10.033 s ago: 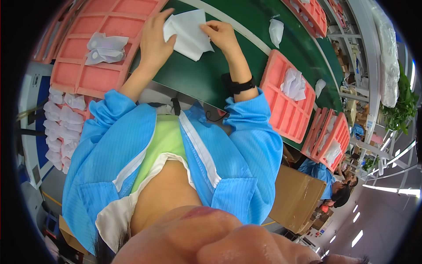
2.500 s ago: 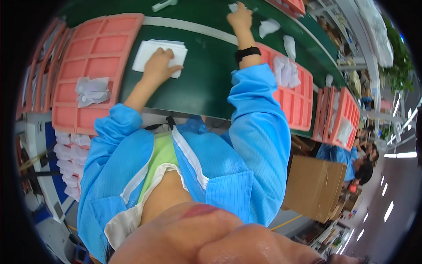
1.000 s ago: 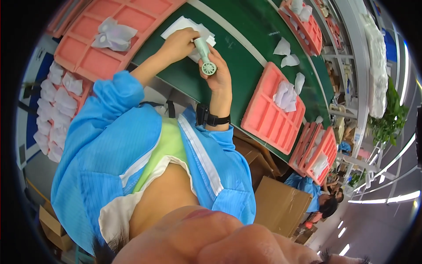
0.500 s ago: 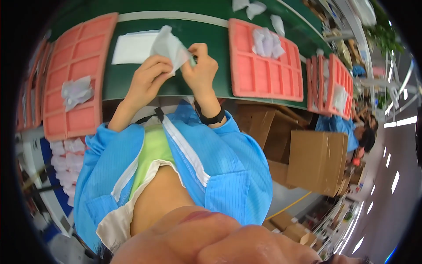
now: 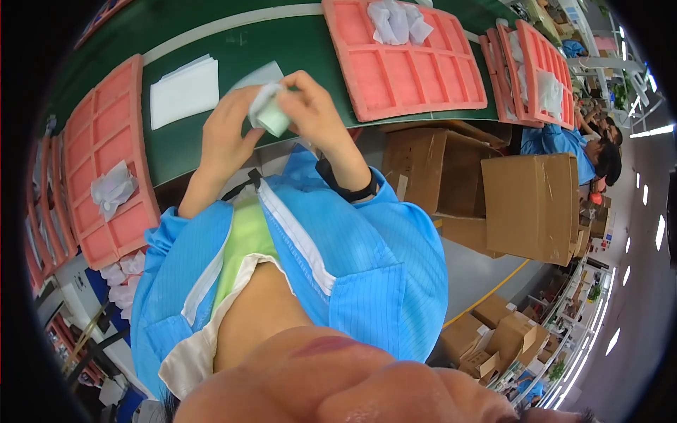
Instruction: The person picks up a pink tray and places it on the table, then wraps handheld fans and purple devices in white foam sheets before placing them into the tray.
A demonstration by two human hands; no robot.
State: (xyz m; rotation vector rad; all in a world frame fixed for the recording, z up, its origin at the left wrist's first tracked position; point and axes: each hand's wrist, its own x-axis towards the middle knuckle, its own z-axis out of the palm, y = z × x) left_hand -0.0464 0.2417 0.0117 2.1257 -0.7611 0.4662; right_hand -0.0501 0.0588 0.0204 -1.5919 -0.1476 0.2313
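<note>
Between my hands is a small pale green piece (image 5: pixel 273 118), partly wrapped in a thin white sheet (image 5: pixel 262 75); its exact kind cannot be made out. My left hand (image 5: pixel 229 125) grips the wrapped piece from the left, fingers curled behind the sheet and thumb near its lower end. From the other side my right hand (image 5: pixel 314 106) pinches the sheet and the piece at the top right. Left of my hands, a stack of white sheets (image 5: pixel 185 93) lies on the green table (image 5: pixel 233 42).
A pink compartmented foam tray (image 5: pixel 106 151) at the left holds a white wrapped bundle (image 5: pixel 113 189). Another pink tray (image 5: pixel 409 74) lies to the right with white bundles (image 5: pixel 398 22). Beyond stand more pink trays (image 5: pixel 539 67). Open cardboard boxes (image 5: pixel 529 208) stand below the table's right side.
The sheet, spread loosely between my fingers before, is now gathered round the pale green piece, which shows more. My hands have come slightly nearer my body. The whole view has shifted.
</note>
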